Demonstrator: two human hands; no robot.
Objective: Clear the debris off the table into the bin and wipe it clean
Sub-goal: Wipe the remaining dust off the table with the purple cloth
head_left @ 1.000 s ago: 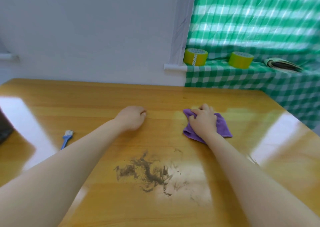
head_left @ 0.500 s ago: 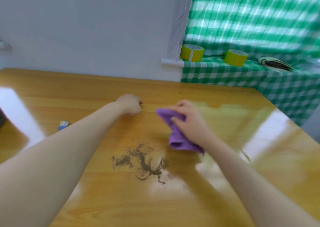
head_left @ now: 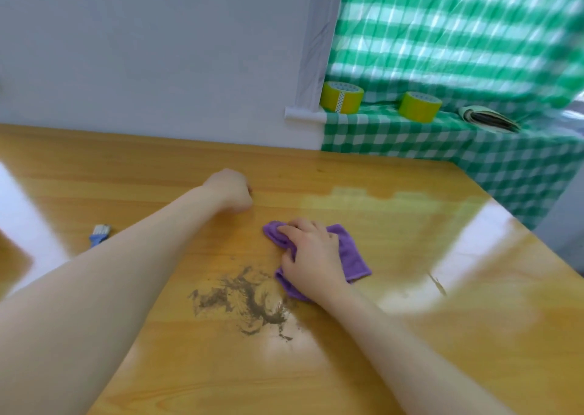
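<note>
The purple cloth is held bunched under the right hand, whose fingers are curled over its folds and press it flat on the desk. It lies just beside the dark smear of dirt, at the smear's upper right edge. This placing is judged to serve the wiping step: the cloth is gathered so that pressure can be given through the palm. The left hand is set farther back on the desk, with the fingers closed into a fist; nothing is seen inside it. It seems to be kept there as a support and out of the way of the cloth.

The desk is of glossy yellow wood, and bright patches of light are reflected on it. A small blue brush lies at the left, well apart from the smear. No bin is seen. Behind the desk stands a pale wall, and at the right a green checked covering carries two yellow tape rolls.
</note>
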